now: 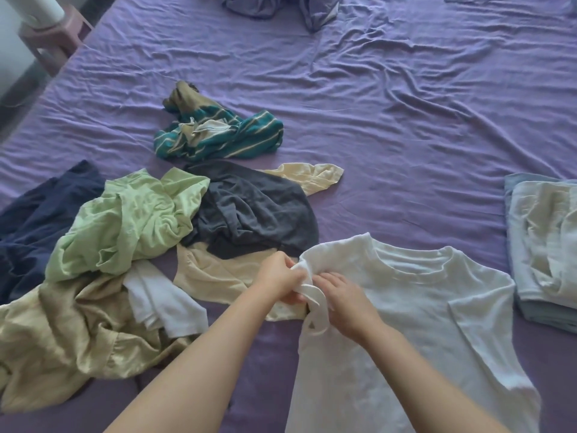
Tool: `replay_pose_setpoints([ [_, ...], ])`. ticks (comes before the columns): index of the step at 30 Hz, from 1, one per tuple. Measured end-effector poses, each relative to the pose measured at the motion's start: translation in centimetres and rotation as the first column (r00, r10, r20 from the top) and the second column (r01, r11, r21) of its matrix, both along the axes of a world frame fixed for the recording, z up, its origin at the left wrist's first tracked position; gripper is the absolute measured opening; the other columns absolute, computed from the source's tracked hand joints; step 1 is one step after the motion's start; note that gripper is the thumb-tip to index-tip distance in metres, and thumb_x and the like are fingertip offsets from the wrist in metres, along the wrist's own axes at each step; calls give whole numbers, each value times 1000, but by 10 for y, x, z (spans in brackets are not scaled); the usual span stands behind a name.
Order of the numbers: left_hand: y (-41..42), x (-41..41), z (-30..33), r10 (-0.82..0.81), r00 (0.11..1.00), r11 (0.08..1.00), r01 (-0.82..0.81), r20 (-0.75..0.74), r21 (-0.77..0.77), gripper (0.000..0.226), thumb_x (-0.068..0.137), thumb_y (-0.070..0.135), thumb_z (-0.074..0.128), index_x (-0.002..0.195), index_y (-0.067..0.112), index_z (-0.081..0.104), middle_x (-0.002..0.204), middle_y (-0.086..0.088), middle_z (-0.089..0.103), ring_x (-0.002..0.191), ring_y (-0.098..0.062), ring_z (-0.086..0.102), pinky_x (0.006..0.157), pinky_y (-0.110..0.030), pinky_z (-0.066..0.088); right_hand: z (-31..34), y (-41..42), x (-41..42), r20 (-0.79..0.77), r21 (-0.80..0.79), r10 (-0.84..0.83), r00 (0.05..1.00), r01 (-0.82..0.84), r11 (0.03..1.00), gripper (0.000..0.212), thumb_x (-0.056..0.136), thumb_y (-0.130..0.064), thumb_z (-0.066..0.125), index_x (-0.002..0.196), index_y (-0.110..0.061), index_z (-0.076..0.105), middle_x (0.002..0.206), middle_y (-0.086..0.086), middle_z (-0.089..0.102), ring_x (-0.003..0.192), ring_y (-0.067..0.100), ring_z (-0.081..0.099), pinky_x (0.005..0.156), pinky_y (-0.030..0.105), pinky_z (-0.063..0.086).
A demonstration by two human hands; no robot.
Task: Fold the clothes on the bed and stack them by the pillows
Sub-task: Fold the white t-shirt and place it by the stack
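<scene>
While our white T-shirt [421, 323] lies spread flat on the purple bed sheet [406, 120] in front of us, neckline away from us, both our hands work at its left sleeve. Our left hand [281, 281] has its fingers curled round the bunched sleeve fabric, gripping it at the shirt's shoulder edge. Our right hand [346, 303] rests just beside it on the shirt, fingers bent and pinching the same twisted sleeve, so the two hands nearly touch.

To our left sits the unfolded heap. A light green garment [131, 223] lies crumpled on top of a navy piece [37, 220] and a khaki one [62, 339], with a small white item [162, 304] showing between them. A dark grey garment [253, 210] lies just right of the green one, overlapping a cream garment [218, 276] whose sleeve pokes out beyond it. Our left hand hovers over the cream garment's near edge.

Farther up the bed, apart from the heap, a teal striped shirt [218, 135] lies in a crumpled twist. At the right edge of our view we have a folded stack [543, 242], a pale cream piece on top of light blue ones. At the far end lies a bluish crumpled cloth [281, 9]. Off the bed's far left corner stands a pink stool [53, 35].
</scene>
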State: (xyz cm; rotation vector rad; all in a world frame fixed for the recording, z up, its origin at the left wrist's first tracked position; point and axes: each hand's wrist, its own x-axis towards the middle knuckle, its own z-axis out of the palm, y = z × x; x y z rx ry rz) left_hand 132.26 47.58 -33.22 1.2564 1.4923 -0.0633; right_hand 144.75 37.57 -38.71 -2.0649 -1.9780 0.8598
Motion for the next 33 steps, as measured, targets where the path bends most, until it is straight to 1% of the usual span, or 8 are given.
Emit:
replay_pose_setpoints([
  [7, -27, 15, -1, 62, 931, 962, 40, 360, -271, 16, 92, 17, 57, 108, 20, 57, 84, -2, 63, 66, -13, 67, 70, -27, 51, 10, -32, 18, -212, 56, -332, 919, 351, 935, 44, 90, 0, 44, 132, -9, 48, 133, 7, 53, 121, 23, 49, 98, 25, 35],
  [10, -41, 30, -16, -250, 951, 968, 242, 181, 66, 37, 93, 14, 50, 129, 22, 49, 99, -3, 63, 83, -18, 60, 70, -28, 44, 14, -45, 29, -219, 55, -398, 891, 419, 906, 45, 86, 3, 45, 128, -10, 51, 124, 7, 58, 112, 25, 53, 90, 29, 40],
  [13, -50, 29, -29, -576, 772, 611, 625, -270, 486, 35, 88, 3, 47, 118, 17, 60, 113, -3, 61, 105, -24, 53, 83, -32, 42, 12, -57, 32, -137, 81, -377, 916, 389, 918, 52, 83, 5, 49, 133, -6, 47, 130, 9, 55, 118, 27, 51, 98, 33, 40],
  [17, -68, 26, -46, -645, 640, 205, 672, -418, 712, 18, 82, 18, 59, 95, 17, 71, 107, -5, 67, 103, -30, 62, 82, -36, 51, 7, -77, 28, 34, 170, -319, 947, 309, 936, 53, 75, -4, 70, 126, -2, 55, 127, 14, 58, 114, 32, 58, 93, 45, 47],
  [20, -78, 20, -72, -682, 452, 241, 881, -575, 407, 54, 99, 36, 32, 150, 28, 16, 160, 1, 5, 147, -27, 1, 116, -49, 2, -1, -91, 28, 180, 144, -306, 935, 282, 948, 64, 71, -21, 79, 129, -8, 55, 131, 16, 55, 120, 35, 54, 94, 53, 44],
  [23, -81, 13, -94, -656, 422, 221, 900, -626, 375, 69, 93, 62, 12, 143, 34, -25, 150, 5, -35, 132, -22, -42, 105, -51, -28, -19, -108, 35, 332, 76, -220, 917, 207, 975, 59, 84, -46, 59, 137, -23, 48, 143, 14, 44, 134, 36, 37, 108, 58, 21],
  [26, -81, 12, -107, -635, 453, 204, 880, -626, 429, 85, 75, 82, -2, 137, 35, -36, 144, 4, -46, 133, -23, -42, 105, -55, -29, -36, -117, 41, 381, 26, -159, 911, 161, 987, 63, 88, -58, 31, 142, -28, 39, 149, 13, 35, 140, 31, 22, 106, 57, 14],
  [33, -97, 18, -91, -569, 397, 187, 915, -720, 356, 85, 83, 74, 10, 145, 26, -23, 155, -5, -24, 142, -30, -24, 106, -58, -25, -34, -123, 40, 386, -25, -162, 908, 186, 982, 62, 92, -58, 30, 148, -34, 18, 158, 8, 10, 145, 32, 3, 113, 53, -10],
])
